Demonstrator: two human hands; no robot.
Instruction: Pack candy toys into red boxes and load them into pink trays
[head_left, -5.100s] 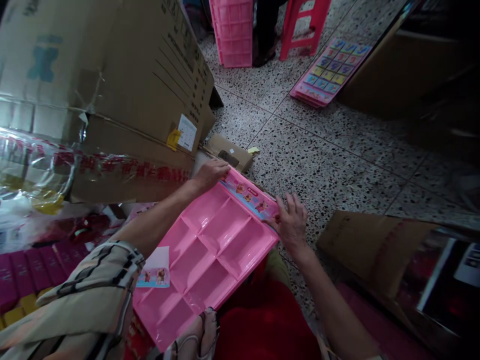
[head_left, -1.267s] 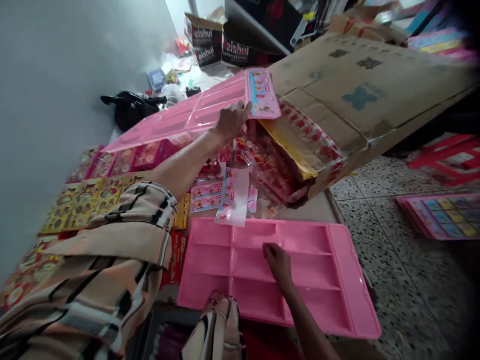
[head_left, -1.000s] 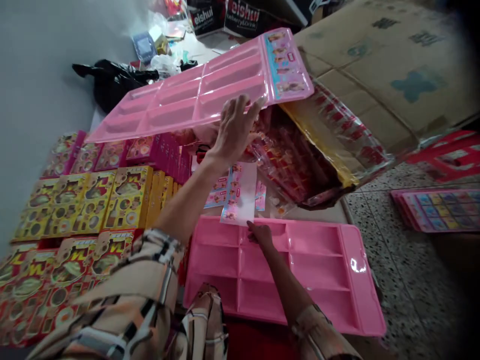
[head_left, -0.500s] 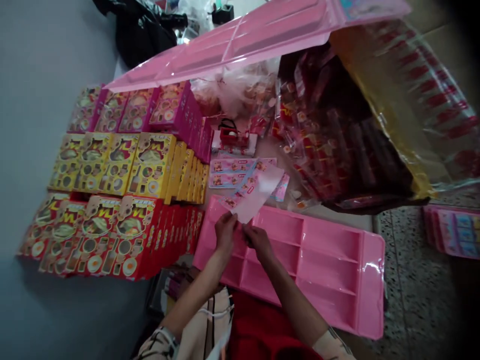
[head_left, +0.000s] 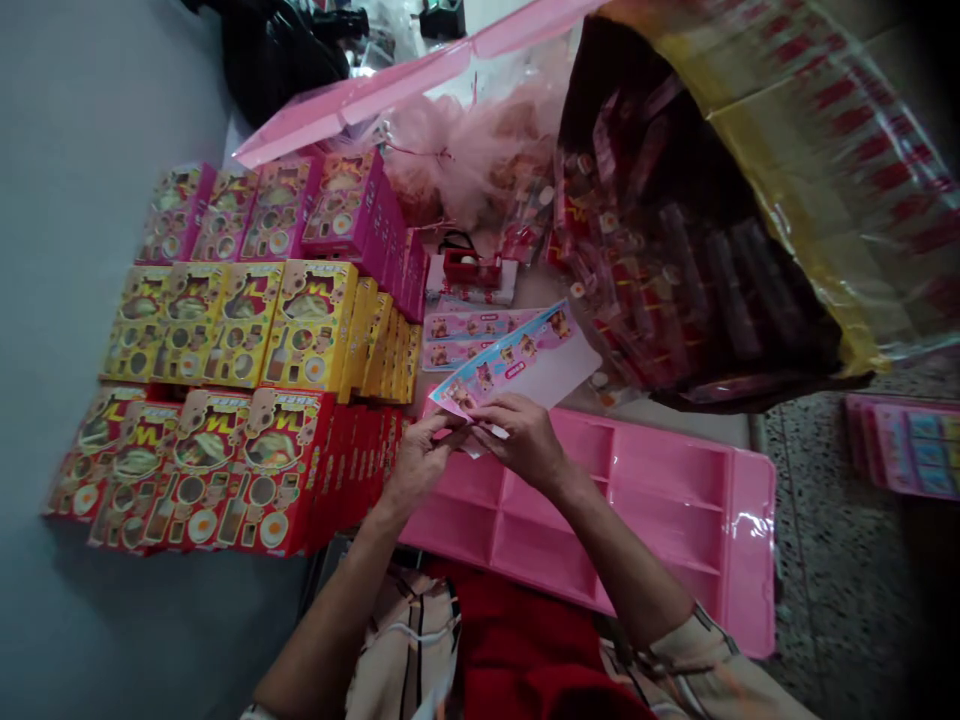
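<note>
Both of my hands pinch the near end of a printed paper strip (head_left: 517, 358), pink and blue with small pictures along one side and a blank white part on the other. My left hand (head_left: 424, 455) has its fingertips closed on the strip's left corner. Beside it, my right hand (head_left: 525, 440) grips the same end from the right, its fingers curled over the edge. Under the hands lies a pink plastic compartment tray (head_left: 660, 520). More printed strips (head_left: 457, 326) lie flat just beyond.
Rows of red, yellow and magenta toy boxes (head_left: 307, 320) stand stacked at left. A red tape dispenser (head_left: 472, 268) sits behind the strips. An open sack (head_left: 712, 270) of clear packets fills the right. A raised pink plastic sheet (head_left: 390, 90) crosses the back.
The strip has swung to the right and its printed side now shows more. My hands have come closer together on its end. The pink sheet at the back has shifted upward in view.
</note>
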